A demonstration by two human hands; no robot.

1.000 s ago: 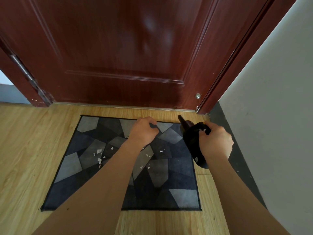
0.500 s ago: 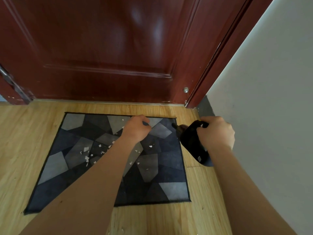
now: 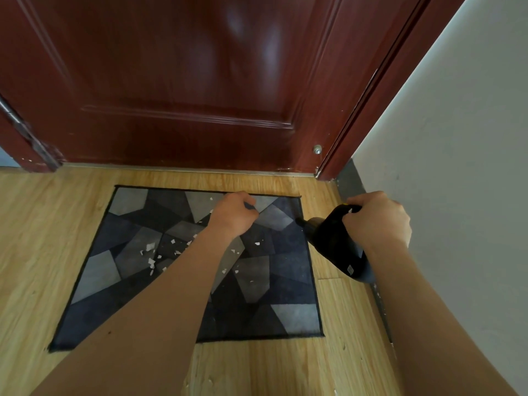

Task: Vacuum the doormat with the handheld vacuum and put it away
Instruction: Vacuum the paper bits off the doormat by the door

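Observation:
A grey and dark blue patchwork doormat (image 3: 274, 264) lies on the wooden floor in front of the door. White paper scraps (image 3: 151, 254) are scattered over its middle and left part. My right hand (image 3: 375, 220) grips the handle of a black handheld vacuum (image 3: 333, 242) at the mat's right edge. The vacuum's nozzle (image 3: 300, 222) points left at the mat's far right corner. My left hand (image 3: 235, 214) hovers over the far middle of the mat with its fingers curled, and nothing shows inside them.
A dark red door (image 3: 183, 90) and its frame (image 3: 380, 90) stand just beyond the mat. A white wall (image 3: 457, 172) with a dark skirting (image 3: 347, 178) runs close along the right. Bare wooden floor (image 3: 37, 238) lies left of and in front of the mat.
The vacuum's nozzle has dropped from pointing toward the door to lying low at the mat's right edge. My right hand has shifted slightly right. The left hand stays curled over the mat.

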